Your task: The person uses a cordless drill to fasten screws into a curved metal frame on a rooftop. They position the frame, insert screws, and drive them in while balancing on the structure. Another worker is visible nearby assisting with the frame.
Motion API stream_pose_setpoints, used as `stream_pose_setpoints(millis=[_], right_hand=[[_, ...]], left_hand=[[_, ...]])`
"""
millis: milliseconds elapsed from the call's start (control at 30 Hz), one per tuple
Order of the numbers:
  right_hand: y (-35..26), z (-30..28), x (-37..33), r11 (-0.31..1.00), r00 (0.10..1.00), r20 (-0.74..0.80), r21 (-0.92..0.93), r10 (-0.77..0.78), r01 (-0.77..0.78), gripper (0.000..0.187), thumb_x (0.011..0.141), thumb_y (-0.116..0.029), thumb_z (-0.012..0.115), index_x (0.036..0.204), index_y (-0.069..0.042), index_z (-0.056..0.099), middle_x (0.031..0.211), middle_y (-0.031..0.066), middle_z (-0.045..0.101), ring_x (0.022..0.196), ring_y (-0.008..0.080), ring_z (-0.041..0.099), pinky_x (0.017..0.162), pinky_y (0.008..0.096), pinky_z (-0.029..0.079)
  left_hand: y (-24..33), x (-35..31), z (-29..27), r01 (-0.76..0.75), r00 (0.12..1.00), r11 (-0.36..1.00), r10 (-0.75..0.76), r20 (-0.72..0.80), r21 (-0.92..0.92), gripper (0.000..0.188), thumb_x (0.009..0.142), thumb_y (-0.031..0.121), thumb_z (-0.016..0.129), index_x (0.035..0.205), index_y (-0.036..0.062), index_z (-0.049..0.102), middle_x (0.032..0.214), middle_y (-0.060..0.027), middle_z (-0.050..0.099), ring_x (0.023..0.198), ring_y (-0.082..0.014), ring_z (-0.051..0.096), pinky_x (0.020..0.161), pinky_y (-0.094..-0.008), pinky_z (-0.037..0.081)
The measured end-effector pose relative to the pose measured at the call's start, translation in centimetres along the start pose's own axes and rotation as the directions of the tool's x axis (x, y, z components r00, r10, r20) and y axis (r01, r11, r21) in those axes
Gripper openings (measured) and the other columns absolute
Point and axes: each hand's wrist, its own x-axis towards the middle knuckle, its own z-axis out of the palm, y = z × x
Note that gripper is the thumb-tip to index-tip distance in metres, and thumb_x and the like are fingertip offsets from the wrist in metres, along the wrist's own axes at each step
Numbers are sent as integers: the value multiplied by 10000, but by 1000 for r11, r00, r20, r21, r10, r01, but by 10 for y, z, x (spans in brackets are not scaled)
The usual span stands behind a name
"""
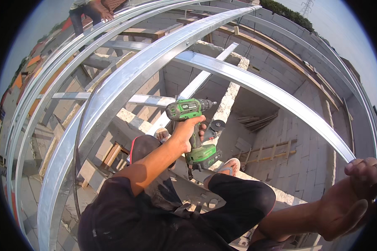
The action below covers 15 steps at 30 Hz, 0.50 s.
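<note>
My left hand (pixel 186 134) is wrapped round the grip of a green and black cordless drill (pixel 186 109). The drill's bit end points right, and its battery hangs low above the wall top. At the far right, my right hand (pixel 343 201) has its fingers curled at the end of a long curved-looking steel channel (pixel 276 98), with the thumb held apart. That channel runs under a wide steel beam (pixel 134 71) crossing in front of me. Beside the drill sits a power tool with a dark round disc (pixel 217 125), partly hidden.
Rough concrete wall tops (pixel 228 100) run below me, with my sandalled foot (pixel 230 167) on one. Deep block-walled rooms drop away beneath. A wooden ladder-like frame (pixel 272 151) lies below right. Another person (pixel 90 12) stands at far left behind parallel steel channels (pixel 42 113). A black cable (pixel 76 163) hangs at left.
</note>
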Motion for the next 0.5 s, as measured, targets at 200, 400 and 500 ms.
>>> stream_pose_setpoints(millis=[200, 400, 500], right_hand=[[57, 46, -58, 905, 799, 426, -170, 425, -390, 300, 975, -165, 635, 1190, 44, 614, 872, 114, 662, 730, 193, 646, 661, 314, 539], [106, 93, -119, 852, 490, 701, -372, 518, -369, 300, 988, -184, 609, 1197, 31, 612, 875, 113, 666, 715, 195, 644, 641, 318, 544], [109, 67, -88, 880, 577, 666, -321, 473, -352, 301, 994, -194, 596, 1201, 25, 610, 877, 113, 668, 708, 196, 643, 630, 320, 547]], left_hand=[[-1, -8, 9, -5, 1000, 1000, 5, -2, 8, 193, 937, 275, 737, 1035, 128, 660, 829, -5, 650, 635, -97, 575, 576, -297, 499], [-3, -7, 8, -25, 999, 999, 26, -29, 30, 220, 932, 276, 747, 1064, 120, 666, 850, -15, 644, 631, -100, 570, 558, -292, 490], [-3, -3, 5, 0, 999, 1000, 1, -49, 29, 225, 937, 272, 747, 1073, 111, 668, 846, -18, 640, 634, -103, 569, 549, -296, 488]])
